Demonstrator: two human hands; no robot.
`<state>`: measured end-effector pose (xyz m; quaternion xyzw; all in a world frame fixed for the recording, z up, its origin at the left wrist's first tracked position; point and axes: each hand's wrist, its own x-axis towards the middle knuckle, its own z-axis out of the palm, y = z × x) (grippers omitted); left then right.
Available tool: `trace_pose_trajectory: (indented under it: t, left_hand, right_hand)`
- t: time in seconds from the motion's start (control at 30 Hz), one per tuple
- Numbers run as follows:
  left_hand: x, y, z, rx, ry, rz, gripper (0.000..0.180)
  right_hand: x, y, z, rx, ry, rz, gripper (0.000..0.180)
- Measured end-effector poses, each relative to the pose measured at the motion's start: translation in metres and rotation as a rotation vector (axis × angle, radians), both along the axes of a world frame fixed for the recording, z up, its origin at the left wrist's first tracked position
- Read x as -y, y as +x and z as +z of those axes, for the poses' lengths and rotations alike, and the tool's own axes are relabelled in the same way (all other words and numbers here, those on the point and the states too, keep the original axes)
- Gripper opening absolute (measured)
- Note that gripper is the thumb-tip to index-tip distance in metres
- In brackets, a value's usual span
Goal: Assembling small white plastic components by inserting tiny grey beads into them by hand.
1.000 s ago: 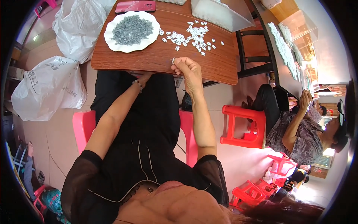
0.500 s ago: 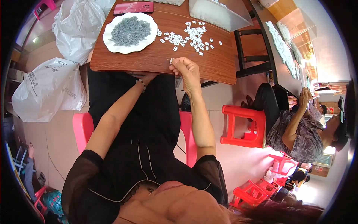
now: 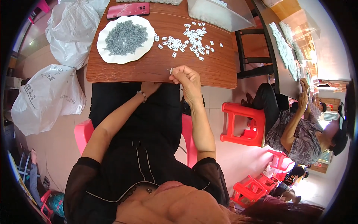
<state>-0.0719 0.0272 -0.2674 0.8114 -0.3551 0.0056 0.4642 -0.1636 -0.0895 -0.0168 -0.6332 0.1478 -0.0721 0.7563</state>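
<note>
My right hand (image 3: 187, 79) is closed in a pinch over the table's near edge. Between thumb and fingertips is a small white plastic piece with two holes (image 3: 171, 71), and a thin grey screw-like pin sticks out to its left. My left hand (image 3: 150, 88) is at the near edge, partly under the tabletop, its fingers hidden. Ahead, many similar white two-hole pieces (image 3: 194, 39) lie scattered on the brown wooden table (image 3: 130, 72). To their left is a white scalloped plate (image 3: 106, 55) heaped with small grey screws (image 3: 126, 38).
A pink phone (image 3: 128, 10) lies behind the plate. At the back right stands a translucent bin (image 3: 220, 16). White sacks (image 3: 48, 99) are on the floor at left. At right, a person (image 3: 298, 130) sits by another table (image 3: 276, 41), near a red stool (image 3: 244, 125).
The table and its things appear slightly lower in view. My right hand keeps its pinch on the white piece. The person at right has moved their hands.
</note>
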Motion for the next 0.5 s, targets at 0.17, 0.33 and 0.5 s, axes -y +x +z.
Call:
trace_pose_trajectory:
  t: [0.17, 0.33, 0.5]
  left_hand:
    - [-0.032, -0.033, 0.073, 0.157, 0.309, 0.169, 0.041]
    - [-0.087, -0.016, 0.169, -0.200, 0.618, -0.530, 0.023]
    - [-0.101, -0.007, 0.304, -0.382, 0.318, -0.582, 0.013]
  right_hand:
    - [0.003, -0.003, 0.001, -0.004, 0.050, -0.009, 0.011]
    - [0.005, -0.003, 0.005, -0.020, 0.084, 0.006, 0.011]
    - [0.008, -0.003, 0.005, -0.020, 0.133, 0.009, 0.011]
